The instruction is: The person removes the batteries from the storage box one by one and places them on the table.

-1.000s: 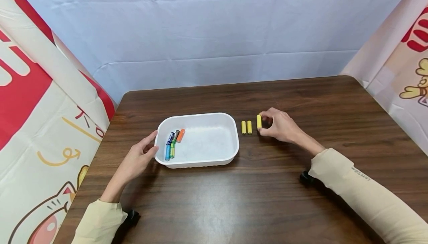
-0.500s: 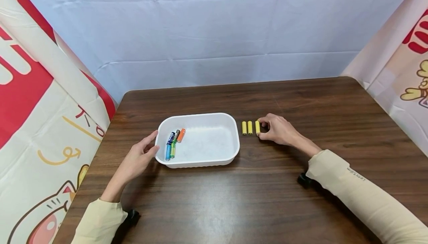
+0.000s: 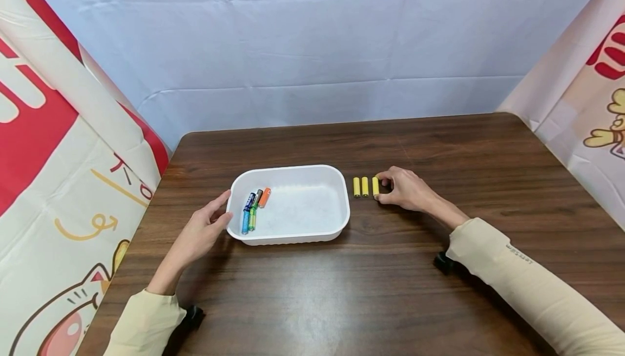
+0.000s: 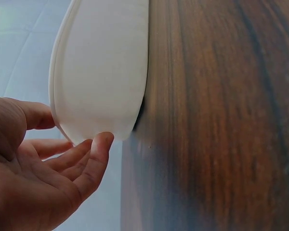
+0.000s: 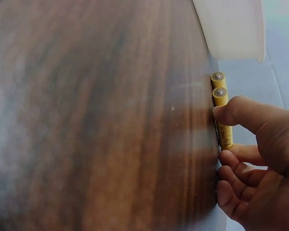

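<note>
In the head view my right hand (image 3: 407, 189) pinches a yellow battery (image 3: 375, 186) end to end between thumb and fingers, low at the table. Just left of it, two more yellow batteries (image 3: 361, 187) lie side by side on the wood. The right wrist view shows the pinched battery (image 5: 226, 137) partly covered by the thumb. My left hand (image 3: 202, 229) holds the left end of a white plastic tray (image 3: 316, 232), thumb at its rim and fingers against the outer wall. Several batteries, blue, green and orange (image 3: 264, 197), lie in the tray's left part.
The brown wooden table (image 3: 303, 296) carries the tray and batteries. A pale cloth (image 3: 312, 52) hangs behind its far edge, and printed cloths (image 3: 53, 193) hang at the left and right sides.
My right hand has brought the yellow battery down and slightly left, nearer the other two. The left hand and the tray have stayed in place.
</note>
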### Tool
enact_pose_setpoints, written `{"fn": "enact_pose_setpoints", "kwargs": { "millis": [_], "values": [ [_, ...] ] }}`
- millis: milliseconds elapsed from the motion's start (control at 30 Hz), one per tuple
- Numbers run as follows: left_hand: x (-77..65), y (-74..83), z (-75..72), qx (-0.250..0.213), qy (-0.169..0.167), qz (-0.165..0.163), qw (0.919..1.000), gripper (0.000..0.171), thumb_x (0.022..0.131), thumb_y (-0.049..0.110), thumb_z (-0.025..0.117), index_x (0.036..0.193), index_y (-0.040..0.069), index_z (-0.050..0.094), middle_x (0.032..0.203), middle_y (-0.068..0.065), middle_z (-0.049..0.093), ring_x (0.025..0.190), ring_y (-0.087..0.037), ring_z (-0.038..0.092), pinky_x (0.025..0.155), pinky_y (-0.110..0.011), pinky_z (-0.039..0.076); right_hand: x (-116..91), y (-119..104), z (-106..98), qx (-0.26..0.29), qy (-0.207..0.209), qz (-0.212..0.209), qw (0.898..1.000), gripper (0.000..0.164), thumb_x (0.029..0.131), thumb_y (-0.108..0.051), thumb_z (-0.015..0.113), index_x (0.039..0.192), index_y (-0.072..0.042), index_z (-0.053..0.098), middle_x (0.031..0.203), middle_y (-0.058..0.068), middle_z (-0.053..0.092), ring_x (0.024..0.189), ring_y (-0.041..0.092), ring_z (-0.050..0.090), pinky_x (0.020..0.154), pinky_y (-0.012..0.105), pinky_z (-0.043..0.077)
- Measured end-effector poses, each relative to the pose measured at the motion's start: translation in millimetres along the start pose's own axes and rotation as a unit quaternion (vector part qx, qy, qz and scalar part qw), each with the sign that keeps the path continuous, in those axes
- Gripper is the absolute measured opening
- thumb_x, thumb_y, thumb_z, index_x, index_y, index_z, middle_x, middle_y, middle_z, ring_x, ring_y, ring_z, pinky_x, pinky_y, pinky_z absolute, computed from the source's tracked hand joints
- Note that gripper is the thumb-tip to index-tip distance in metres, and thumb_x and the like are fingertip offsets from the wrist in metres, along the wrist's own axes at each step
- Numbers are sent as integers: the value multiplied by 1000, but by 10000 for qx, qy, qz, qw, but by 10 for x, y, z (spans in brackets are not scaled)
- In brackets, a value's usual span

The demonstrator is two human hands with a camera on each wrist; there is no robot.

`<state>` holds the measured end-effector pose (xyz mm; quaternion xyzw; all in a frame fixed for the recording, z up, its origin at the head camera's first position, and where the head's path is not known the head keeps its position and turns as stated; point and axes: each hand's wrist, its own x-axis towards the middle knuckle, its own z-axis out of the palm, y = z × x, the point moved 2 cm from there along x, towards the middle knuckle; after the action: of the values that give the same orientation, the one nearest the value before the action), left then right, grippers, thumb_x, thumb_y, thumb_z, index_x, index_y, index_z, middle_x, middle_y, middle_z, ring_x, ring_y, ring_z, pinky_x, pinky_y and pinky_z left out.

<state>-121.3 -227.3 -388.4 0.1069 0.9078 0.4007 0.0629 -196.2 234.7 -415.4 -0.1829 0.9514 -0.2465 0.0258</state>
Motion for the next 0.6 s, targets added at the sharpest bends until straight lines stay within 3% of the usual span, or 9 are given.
{"fn": "enact_pose_setpoints", "kwargs": {
  "millis": [600],
  "values": [
    [1,9,0,-82,-48,-73,9999,59,108,17,54,161,3,32,155,-27,43,125,-40,55,105,-59,46,0,21,5,133,90,22,9999,58,83,-21,82,130,7,65,97,8,62,85,24,54,78,41,44]
  ]
}}
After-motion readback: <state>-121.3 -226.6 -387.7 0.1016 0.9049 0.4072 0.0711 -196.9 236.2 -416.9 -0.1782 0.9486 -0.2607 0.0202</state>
